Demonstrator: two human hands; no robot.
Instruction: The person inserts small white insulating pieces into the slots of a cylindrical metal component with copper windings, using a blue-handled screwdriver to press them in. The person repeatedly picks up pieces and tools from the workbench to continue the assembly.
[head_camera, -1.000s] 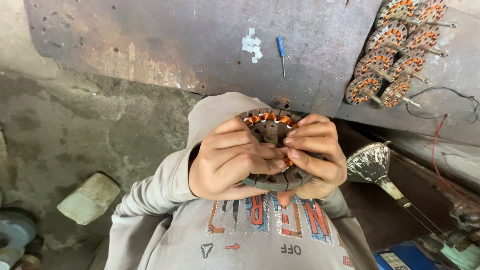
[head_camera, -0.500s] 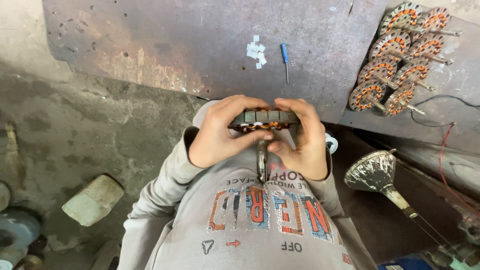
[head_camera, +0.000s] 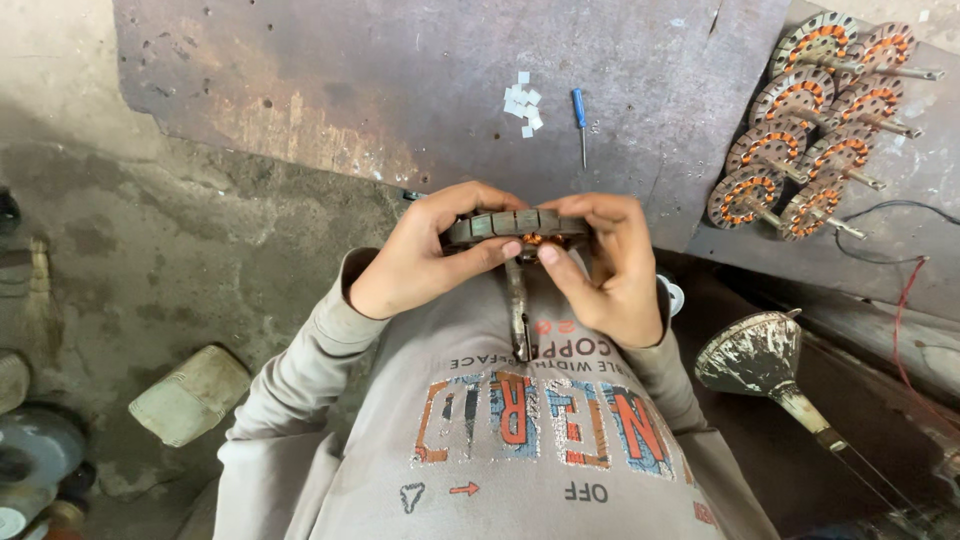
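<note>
Both my hands hold a round motor stator (head_camera: 500, 224), a dark metal ring with copper windings, edge-on over my lap. My left hand (head_camera: 415, 262) grips its left rim, thumb underneath. My right hand (head_camera: 610, 270) grips the right rim, thumb pressing near the copper coil at the middle. A metal shaft (head_camera: 519, 318) hangs down from the stator's centre against my grey printed sweatshirt.
A worn metal sheet (head_camera: 350, 80) lies ahead with small white paper squares (head_camera: 522, 102) and a blue-handled screwdriver (head_camera: 580, 118). Several wound stators on shafts (head_camera: 810, 150) are stacked at the upper right. A metal funnel-shaped part (head_camera: 755, 352) sits at right, a pale block (head_camera: 190, 393) at left.
The stator has been turned from face-up to edge-on and lowered toward my lap. My view has shifted, showing more of the metal sheet.
</note>
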